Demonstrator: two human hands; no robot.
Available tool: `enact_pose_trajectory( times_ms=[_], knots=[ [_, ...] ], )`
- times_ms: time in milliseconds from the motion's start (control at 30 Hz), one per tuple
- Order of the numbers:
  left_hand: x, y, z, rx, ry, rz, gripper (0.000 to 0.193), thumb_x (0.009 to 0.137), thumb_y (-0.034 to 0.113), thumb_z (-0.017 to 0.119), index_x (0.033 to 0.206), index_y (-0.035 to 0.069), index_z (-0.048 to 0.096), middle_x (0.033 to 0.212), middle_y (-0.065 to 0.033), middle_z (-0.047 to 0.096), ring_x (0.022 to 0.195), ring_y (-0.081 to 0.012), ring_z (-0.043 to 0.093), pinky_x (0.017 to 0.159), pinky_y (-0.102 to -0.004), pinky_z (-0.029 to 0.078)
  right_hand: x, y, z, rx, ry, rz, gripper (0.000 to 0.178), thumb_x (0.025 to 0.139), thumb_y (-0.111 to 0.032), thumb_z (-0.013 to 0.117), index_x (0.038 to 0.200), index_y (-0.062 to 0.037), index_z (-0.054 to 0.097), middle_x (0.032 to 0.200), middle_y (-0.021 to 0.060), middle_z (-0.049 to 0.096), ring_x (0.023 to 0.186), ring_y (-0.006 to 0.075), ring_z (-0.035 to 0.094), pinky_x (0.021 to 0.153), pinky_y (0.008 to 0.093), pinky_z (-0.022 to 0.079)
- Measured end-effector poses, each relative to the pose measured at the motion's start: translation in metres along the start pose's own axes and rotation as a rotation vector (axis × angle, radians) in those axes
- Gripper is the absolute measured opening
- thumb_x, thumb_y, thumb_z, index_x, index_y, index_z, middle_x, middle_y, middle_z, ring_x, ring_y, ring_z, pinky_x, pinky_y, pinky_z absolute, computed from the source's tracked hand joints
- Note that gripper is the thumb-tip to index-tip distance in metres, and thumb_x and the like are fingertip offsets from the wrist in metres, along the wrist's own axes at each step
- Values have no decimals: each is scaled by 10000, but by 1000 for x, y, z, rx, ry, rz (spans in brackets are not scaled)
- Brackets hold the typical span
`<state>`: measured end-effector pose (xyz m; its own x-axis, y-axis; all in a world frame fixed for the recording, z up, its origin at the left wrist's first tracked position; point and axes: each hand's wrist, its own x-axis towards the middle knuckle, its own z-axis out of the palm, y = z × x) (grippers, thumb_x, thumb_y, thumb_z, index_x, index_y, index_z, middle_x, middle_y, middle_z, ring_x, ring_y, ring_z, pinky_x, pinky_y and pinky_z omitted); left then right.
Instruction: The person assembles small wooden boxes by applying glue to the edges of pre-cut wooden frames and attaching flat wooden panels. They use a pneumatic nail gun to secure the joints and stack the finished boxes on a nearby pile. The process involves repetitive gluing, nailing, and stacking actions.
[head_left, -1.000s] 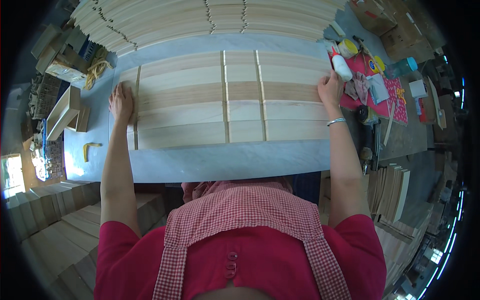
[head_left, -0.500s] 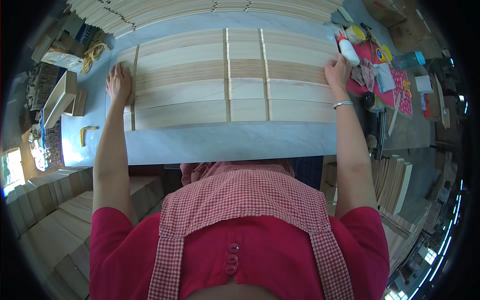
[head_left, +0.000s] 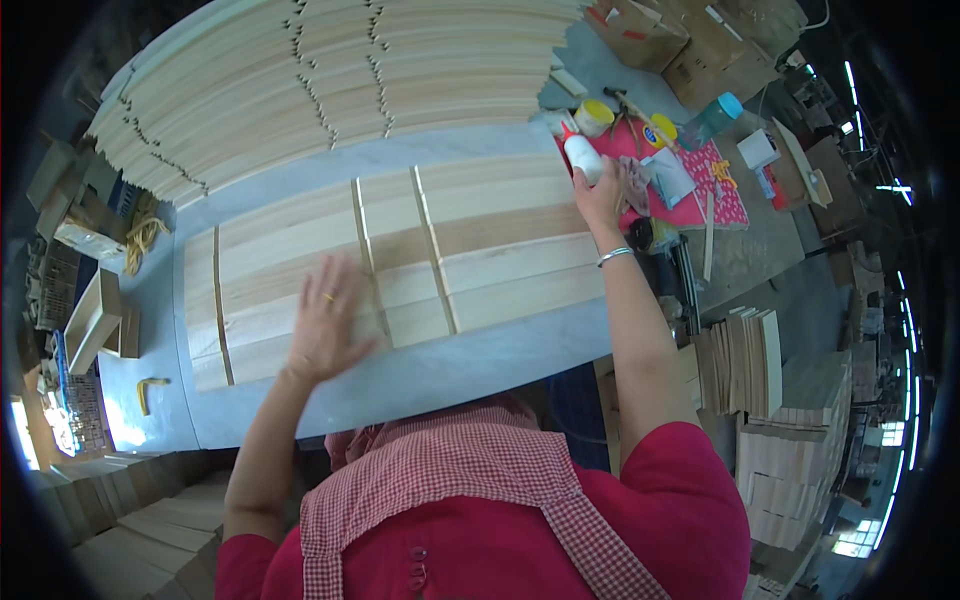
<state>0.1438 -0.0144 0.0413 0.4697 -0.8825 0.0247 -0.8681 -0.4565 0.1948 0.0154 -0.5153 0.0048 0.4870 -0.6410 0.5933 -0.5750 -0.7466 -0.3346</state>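
The left hand (head_left: pixel 322 330) is showing blurred left of the frame's centre, its fingers spreading apart over a row of pale planks (head_left: pixel 400 250), and whether it is touching the wood I cannot tell; a yellow ring (head_left: pixel 329 297) is circling one finger. The right hand (head_left: pixel 600 200) is reaching the planks' right end, its fingers bending toward the lower end of a white bottle (head_left: pixel 580 152) with a red tip, and whether they are pinching it I cannot tell. A silvery bracelet (head_left: pixel 614 256) is circling that wrist.

The planks are lying side by side across the middle of the frame, with narrow grooves crossing them, on a grey-blue table (head_left: pixel 500 360). Right of the bottle, a crumpled rag (head_left: pixel 635 185) and a white sheet (head_left: pixel 672 178) are resting on a pink cloth (head_left: pixel 735 205). Nearby, a yellow tub (head_left: pixel 664 127) is carrying a blue label, its lettering showing too small to read. At the upper right, a cardboard box (head_left: pixel 715 65) is bearing dark, unclear print. A tall stack of grooved boards (head_left: pixel 240 85) is filling the upper left, and a wooden tray (head_left: pixel 93 325) is leaning at the far left
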Motion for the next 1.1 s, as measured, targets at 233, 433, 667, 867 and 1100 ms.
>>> enact_pose_trajectory(
  times_ms=[233, 433, 667, 867, 1100],
  knots=[
    [-9, 25, 5, 17, -71, 72, 1095, 826, 746, 591, 1575, 8, 285, 1675, -168, 203, 1571, -333, 105, 1249, -571, 61, 27, 1, 19, -80, -278, 339, 793, 767, -516, 775, 1346, -18, 564, 1225, 238, 650, 1125, 418, 631, 976, 503, 511],
    [-1, 30, 3, -6, -61, 69, 1017, 869, 663, 617, 1572, 6, 286, 1664, -191, 213, 1564, -350, 125, 1252, -562, 82, 14, -5, -17, 246, -3, 326, 745, 789, -439, 791, 1302, 48, 555, 1216, 291, 636, 1131, 433, 626, 975, 495, 496],
    [86, 114, -3, -1617, 12, -153, 792, 1011, 487, 580, 1565, -1, 294, 1614, -184, 325, 1484, -304, 332, 1188, -457, 299, -131, -155, -74, 987, -5, 400, 606, 973, -337, 673, 1331, 108, 468, 1233, 257, 578, 1094, 305, 606, 926, 445, 496],
    [107, 123, -11, -1927, 62, -365, 401, 997, 305, 618, 1236, -11, 558, 1103, -124, 670, 1068, -204, 649, 947, -382, 511, -62, -105, -74, 516, -65, -167, 471, 911, -316, 718, 1210, 24, 587, 1143, 234, 651, 1073, 415, 626, 948, 487, 481],
    [93, 119, -33, -1092, 30, -393, 635, 742, 370, 835, 1184, -23, 603, 974, -168, 711, 890, -268, 712, 785, -417, 555, 55, 74, -14, -443, -544, 50, 708, 875, -466, 714, 1407, -44, 514, 1465, 166, 512, 1364, 342, 489, 1027, 524, 485]
  ],
)
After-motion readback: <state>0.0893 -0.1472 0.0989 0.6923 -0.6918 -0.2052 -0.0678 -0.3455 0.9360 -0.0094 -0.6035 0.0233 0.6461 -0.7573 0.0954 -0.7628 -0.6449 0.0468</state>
